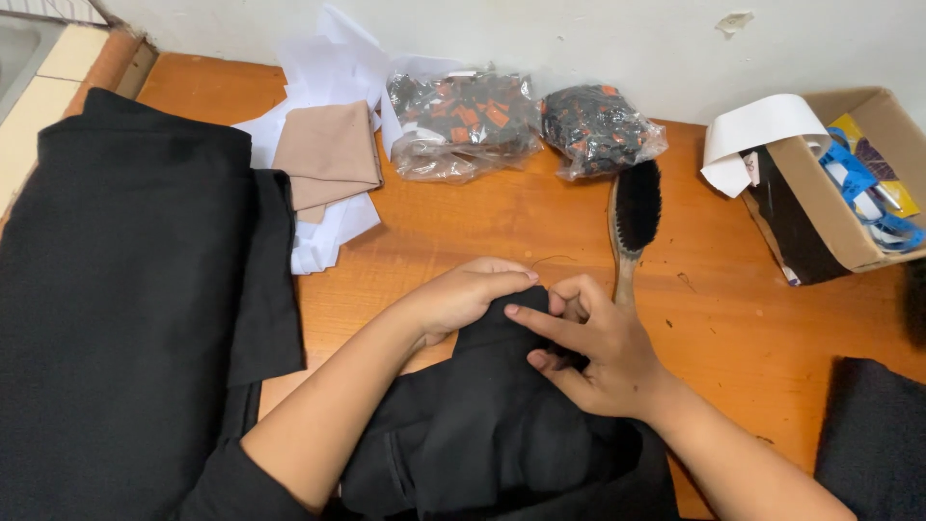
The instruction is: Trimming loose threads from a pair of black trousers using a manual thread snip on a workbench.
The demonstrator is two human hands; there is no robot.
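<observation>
While both hands are working the top edge of the folded black fabric piece [502, 415], I'm keeping the advice short. It's lying at the near edge of the orange wooden table [540, 222], roughly centre, its lower part running out of view.

Left hand [463, 297]: resting palm-down over the upper left corner of the fabric, fingers curled loosely on the cloth, pressing rather than gripping. Right hand [598, 347]: index finger stretched flat across the fold, thumb and other fingers bent and pinching the cloth edge. What sits in that pinch besides fabric, I can't tell.

My judgement on doing it well:
- keeping the left hand pinning, so the fold isn't creeping
- pinching only the layer being worked, since black on black is hiding the layers
- sliding along the edge in small steps, not pulling

Around it: wooden-handled brush with black bristles [632, 217] lying just beside the right hand, handle toward it. Large black cloth stack [125, 289] along the left edge. Tan folded fabric [328, 154] on white paper sheets [328, 68] and two clear plastic bags of black-and-orange pieces [463, 121] at the far edge. Open cardboard box [839, 193] at the right edge.
</observation>
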